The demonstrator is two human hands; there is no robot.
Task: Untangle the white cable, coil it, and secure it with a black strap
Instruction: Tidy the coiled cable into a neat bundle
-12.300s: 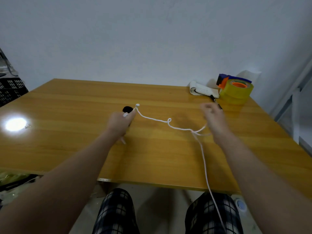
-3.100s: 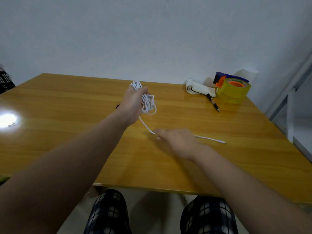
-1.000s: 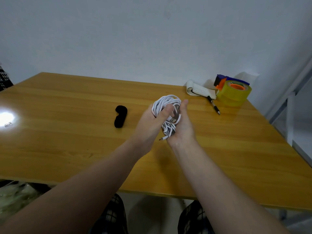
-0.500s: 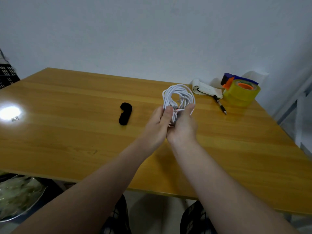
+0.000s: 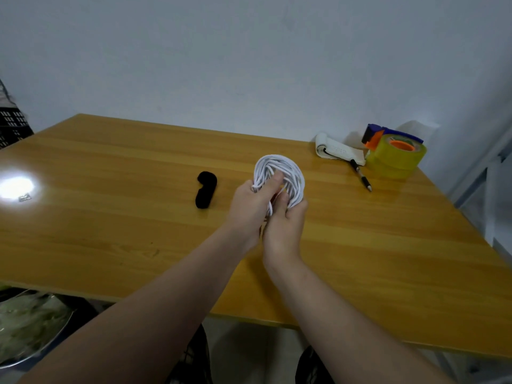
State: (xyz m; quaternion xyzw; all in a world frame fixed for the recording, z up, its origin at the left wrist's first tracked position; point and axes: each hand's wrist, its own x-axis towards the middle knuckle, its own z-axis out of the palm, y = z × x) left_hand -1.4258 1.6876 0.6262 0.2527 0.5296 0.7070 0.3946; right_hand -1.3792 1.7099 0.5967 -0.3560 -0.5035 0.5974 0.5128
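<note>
The white cable (image 5: 288, 169) is wound into a round coil held upright above the middle of the wooden table (image 5: 110, 217). My left hand (image 5: 250, 203) grips the coil's lower left, its thumb hooked through the loops. Pressed against it, my right hand (image 5: 285, 225) holds the coil's lower right with fingers curled round the strands. The black strap (image 5: 205, 189) lies flat on the table to the left of both hands, apart from them.
At the back right corner stand a yellow tape roll with its dispenser (image 5: 394, 153), a white notepad (image 5: 336, 151) and a black pen (image 5: 360, 174). A bright light glare (image 5: 15, 187) sits at the table's left. A dark crate (image 5: 12, 126) stands beyond the left edge.
Over twelve seconds the loose cable on the table was gathered into a coil. In the last second both hands closed tighter on the coil's lower part and shifted slightly.
</note>
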